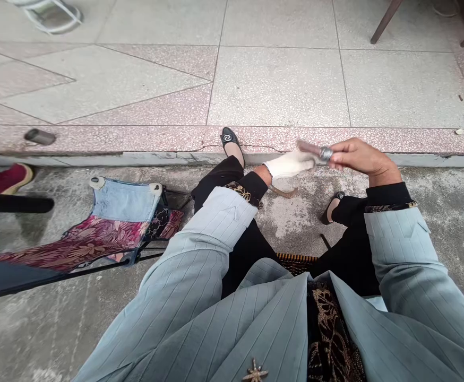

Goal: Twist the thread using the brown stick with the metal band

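slim brownish object (310,148), silvery band (326,154), slightly tilted, in right hand (359,156)

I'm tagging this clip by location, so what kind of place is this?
Probably a porch edge or courtyard outside a building: a raised tiled floor meets rough, stained concrete, with a folding chair standing on it.

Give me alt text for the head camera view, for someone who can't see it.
A right hand holds a blurred brown-and-silver object close to the left hand, which wears a white glove. Ahead is a tiled step; a floral folding chair stands at the left on rough concrete.
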A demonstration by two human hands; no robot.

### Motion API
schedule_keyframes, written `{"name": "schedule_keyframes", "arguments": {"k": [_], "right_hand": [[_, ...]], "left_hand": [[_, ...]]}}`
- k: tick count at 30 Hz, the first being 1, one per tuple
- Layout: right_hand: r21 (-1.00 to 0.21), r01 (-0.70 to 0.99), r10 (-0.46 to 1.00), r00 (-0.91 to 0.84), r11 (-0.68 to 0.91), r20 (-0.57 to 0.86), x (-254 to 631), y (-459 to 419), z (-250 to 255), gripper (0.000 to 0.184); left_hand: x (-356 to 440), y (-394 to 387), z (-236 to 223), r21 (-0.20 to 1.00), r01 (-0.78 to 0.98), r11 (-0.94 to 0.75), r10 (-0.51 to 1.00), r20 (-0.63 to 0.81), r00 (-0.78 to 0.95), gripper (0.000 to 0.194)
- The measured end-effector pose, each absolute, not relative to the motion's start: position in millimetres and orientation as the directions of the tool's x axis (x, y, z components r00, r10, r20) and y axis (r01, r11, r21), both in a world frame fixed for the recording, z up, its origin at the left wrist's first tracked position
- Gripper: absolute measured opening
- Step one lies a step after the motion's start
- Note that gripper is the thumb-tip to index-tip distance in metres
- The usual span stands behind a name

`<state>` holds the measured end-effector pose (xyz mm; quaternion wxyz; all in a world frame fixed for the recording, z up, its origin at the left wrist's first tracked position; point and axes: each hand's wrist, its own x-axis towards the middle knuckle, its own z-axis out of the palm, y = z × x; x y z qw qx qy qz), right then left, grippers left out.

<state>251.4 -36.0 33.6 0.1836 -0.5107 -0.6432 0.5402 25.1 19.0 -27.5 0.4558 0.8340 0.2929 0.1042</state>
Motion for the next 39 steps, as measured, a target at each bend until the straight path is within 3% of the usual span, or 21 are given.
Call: {"name": "schedule_keyframes", "arguments": {"k": [4, 7, 10, 12, 14, 16, 19, 23, 30, 39], "right_hand": [[-0.834, 0.527, 0.985, 0.038, -0.165, -0.171, 272.8, -30.9, 30.3, 0.051], [-0.769, 0.602, 0.974, 0.181, -0.218, -0.135, 277.3, -25.5, 24.0, 0.055], [-0.680, 0.681, 0.962, 0.196, -0.274, -0.191, 271.6, -19.8, 18.9, 0.050], [-0.551, 0.779, 0.946, 0.168, -0.299, -0.276, 264.8, -16.5, 16.3, 0.042], [-0.409, 0.870, 0.909, 0.098, -0.276, -0.405, 258.0, -14.8, 13.8, 0.035], [-0.358, 0.906, 0.825, -0.017, -0.227, -0.565, 253.0, -15.4, 10.8, 0.033], [-0.497, 0.850, 0.660, -0.275, -0.173, -0.699, 248.9, -19.6, 5.6, 0.036], [-0.694, 0.709, 0.589, -0.510, -0.126, -0.627, 242.9, -24.9, 2.9, 0.043], [-0.750, 0.655, 0.650, -0.531, -0.093, -0.544, 234.9, -26.9, 16.3, 0.048], [-0.796, 0.602, 0.419, -0.707, -0.067, -0.570, 220.4, -32.7, 6.8, 0.042]], "left_hand": [[28.9, 7.6, -28.9, 0.933, 0.261, -0.247, 0.409, -0.144, 0.901, 0.035], [29.9, 1.2, -18.5, 0.984, 0.156, -0.084, 0.350, -0.118, 0.929, 0.035], [29.8, -2.8, -8.3, 0.993, 0.109, 0.043, 0.315, -0.117, 0.942, 0.030], [28.9, -3.4, -5.6, 0.991, 0.113, 0.078, 0.304, -0.132, 0.944, 0.027], [26.9, -1.5, -6.1, 0.992, 0.112, 0.066, 0.329, -0.127, 0.936, 0.024], [23.9, 3.0, -8.3, 0.994, 0.110, 0.024, 0.406, -0.110, 0.907, 0.022], [18.8, 12.5, -11.7, 0.988, 0.139, -0.070, 0.506, -0.084, 0.859, 0.021], [13.6, 23.1, -14.0, 0.988, 0.121, -0.099, 0.601, -0.038, 0.798, 0.020], [6.1, 26.5, -4.4, 0.987, 0.113, -0.118, 0.702, 0.002, 0.712, 0.017], [10.3, 18.5, -5.4, 0.907, 0.267, -0.325, 0.600, -0.021, 0.800, 0.023]]}}
